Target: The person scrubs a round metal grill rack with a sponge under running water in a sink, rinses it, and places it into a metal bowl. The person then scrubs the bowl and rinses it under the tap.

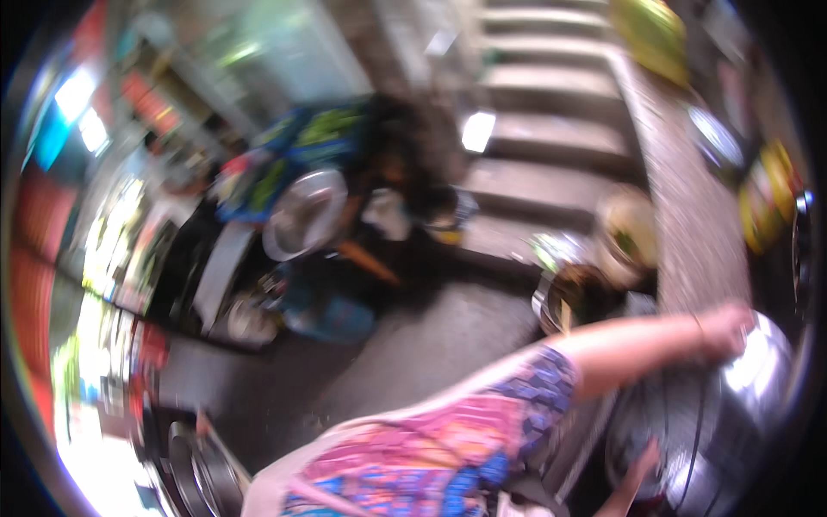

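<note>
The view is blurred by motion. My left hand [730, 331] is stretched out to the right, with a thin band at the wrist, and its curled fingers are at the edge of a shiny round metal lid or vessel [765, 365]. Whether they grip it cannot be told. Below, my right hand [646, 457] is over a large grey metal pot or basin [694, 426]; its fingers are too blurred to show any hold. A patterned pink and blue garment covers my body and sleeve. Close to my left forearm stands a dark-filled container [575, 294] with a light stick-like piece in it.
Concrete steps [543, 132] rise beyond, beside a ledge [685, 213]. A pale bucket [623, 236] stands near their foot. Blue crates of greens [323, 132], a metal basin [307, 216] and a blue container [333, 316] lie left of centre. Metal pans [200, 475] sit lower left.
</note>
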Tool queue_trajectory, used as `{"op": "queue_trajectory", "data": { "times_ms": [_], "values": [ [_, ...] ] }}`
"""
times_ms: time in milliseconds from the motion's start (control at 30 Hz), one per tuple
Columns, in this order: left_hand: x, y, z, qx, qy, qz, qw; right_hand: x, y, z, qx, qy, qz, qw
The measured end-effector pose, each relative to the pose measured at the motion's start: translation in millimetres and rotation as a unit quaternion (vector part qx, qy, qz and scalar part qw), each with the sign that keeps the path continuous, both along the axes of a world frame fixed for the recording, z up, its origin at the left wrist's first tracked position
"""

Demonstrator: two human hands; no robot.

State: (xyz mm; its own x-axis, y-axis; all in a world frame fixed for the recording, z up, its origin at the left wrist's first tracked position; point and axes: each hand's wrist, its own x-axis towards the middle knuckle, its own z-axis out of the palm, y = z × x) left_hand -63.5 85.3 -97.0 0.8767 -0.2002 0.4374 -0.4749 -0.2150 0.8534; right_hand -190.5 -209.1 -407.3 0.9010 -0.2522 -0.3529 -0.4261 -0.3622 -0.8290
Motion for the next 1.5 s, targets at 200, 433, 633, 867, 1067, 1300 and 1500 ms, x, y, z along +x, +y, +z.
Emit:
{"op": "queue_trajectory", "data": {
  "times_ms": [200,433,633,867,1067,1300,1500],
  "values": [
    [-11,40,15,0.021,0.02,0.026,0.999,4,57,113,0.04,-0.252,-0.086,0.963],
    [2,7,-2,0.091,0.017,0.026,0.995,-6,130,280,-0.014,-0.569,-0.08,0.818],
    [-1,11,1,0.029,0.06,-0.025,0.997,27,157,306,-0.323,-0.662,-0.09,0.67],
    [13,16,-8,0.014,0.064,-0.049,0.997,37,166,257,-0.468,-0.623,0.057,0.625],
    [2,17,-3,0.063,0.087,-0.036,0.994,38,155,267,-0.465,-0.627,0.041,0.623],
    [-18,34,9,0.051,0.206,-0.129,0.969,-16,102,159,-0.428,-0.503,0.342,0.669],
    [-10,37,1,0.093,0.207,-0.115,0.967,-59,65,56,-0.409,0.054,0.283,0.866]
  ]
}}
